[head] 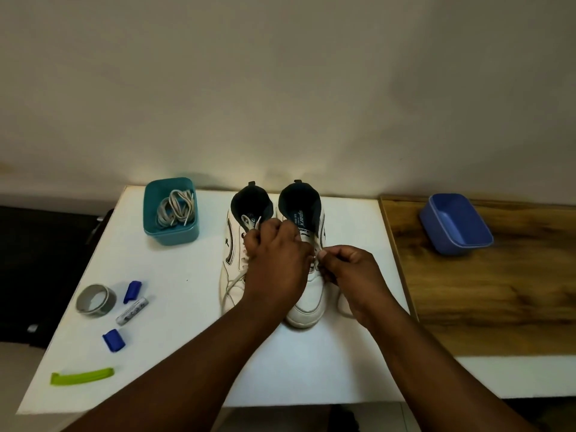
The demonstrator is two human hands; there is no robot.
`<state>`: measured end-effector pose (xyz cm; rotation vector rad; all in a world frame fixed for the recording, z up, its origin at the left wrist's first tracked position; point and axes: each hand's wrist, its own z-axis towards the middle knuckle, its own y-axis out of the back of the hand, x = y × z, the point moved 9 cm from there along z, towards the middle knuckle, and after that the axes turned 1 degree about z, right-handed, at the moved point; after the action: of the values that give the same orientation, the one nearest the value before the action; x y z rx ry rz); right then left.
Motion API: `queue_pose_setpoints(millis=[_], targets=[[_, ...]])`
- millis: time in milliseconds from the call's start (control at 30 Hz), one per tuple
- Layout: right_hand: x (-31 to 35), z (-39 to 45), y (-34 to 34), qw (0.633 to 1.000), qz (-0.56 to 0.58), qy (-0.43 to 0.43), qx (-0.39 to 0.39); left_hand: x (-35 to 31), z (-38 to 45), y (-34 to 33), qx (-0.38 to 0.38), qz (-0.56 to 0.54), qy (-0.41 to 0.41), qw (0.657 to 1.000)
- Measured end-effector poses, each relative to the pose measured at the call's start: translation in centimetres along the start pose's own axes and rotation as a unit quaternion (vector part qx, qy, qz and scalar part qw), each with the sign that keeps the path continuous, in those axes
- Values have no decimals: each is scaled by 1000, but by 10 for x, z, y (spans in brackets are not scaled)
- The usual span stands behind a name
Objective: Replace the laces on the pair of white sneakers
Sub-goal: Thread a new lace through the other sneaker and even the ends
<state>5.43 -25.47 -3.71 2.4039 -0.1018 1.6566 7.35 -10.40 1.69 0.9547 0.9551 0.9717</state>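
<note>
On the white table [311, 369], nearest the viewer, a green strip [82, 376], two blue caps [114, 340], a marker [132, 311] and a tape roll [96, 299] are laid aside to the left, out of the working area. The white sneakers [232, 275] are stood side by side, toes toward the person, so the eyelets can be reached. A lace end [257, 222] is pinched by the left hand [277, 263]; lace at the right shoe's eyelets is pinched by the right hand [352, 275], probably for threading. Further back, a teal tub [170, 213] is kept with laces [177, 207] inside, and a blue tub [455, 224] is set apart on the wooden surface [483, 291].
</note>
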Motion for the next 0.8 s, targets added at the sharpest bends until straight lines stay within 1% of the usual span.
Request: queue_pose_setpoints(millis=[200,367,400,433,467,500,533,567,600,633,667,700,733,767,800], targets=[[10,3,1,989,-124,83,-5,1,3,-7,16,-10,5,1000],[20,2,-1,954,-248,169,-20,2,3,-6,21,-35,-1,999],[26,2,1,945,-268,184,-34,2,3,-3,17,-38,-6,999],[29,4,8,938,-281,193,-64,2,2,0,13,-37,-13,999],[35,5,21,937,-270,192,-111,2,2,3,11,-32,-20,999],[37,7,43,944,-218,171,-180,1,1,5,14,-26,-26,999],[39,5,69,947,-119,142,-261,1,2,7,18,-19,-31,999],[37,-1,94,934,10,119,-336,0,1,9,24,-13,-33,999],[33,-10,112,906,126,103,-391,0,1,10,28,-6,-34,999],[34,-18,123,884,175,107,-421,-1,1,10,32,2,-38,999],[44,-23,125,885,142,124,-425,-2,1,10,33,8,-43,998],[55,-22,117,906,48,148,-394,-2,0,9,33,11,-48,998],[62,-17,97,929,-73,168,-323,-2,0,8,33,10,-49,998],[61,-9,68,933,-202,187,-230,-1,1,8,31,7,-45,998],[54,-6,38,915,-320,202,-142,1,1,8,28,5,-39,999]])
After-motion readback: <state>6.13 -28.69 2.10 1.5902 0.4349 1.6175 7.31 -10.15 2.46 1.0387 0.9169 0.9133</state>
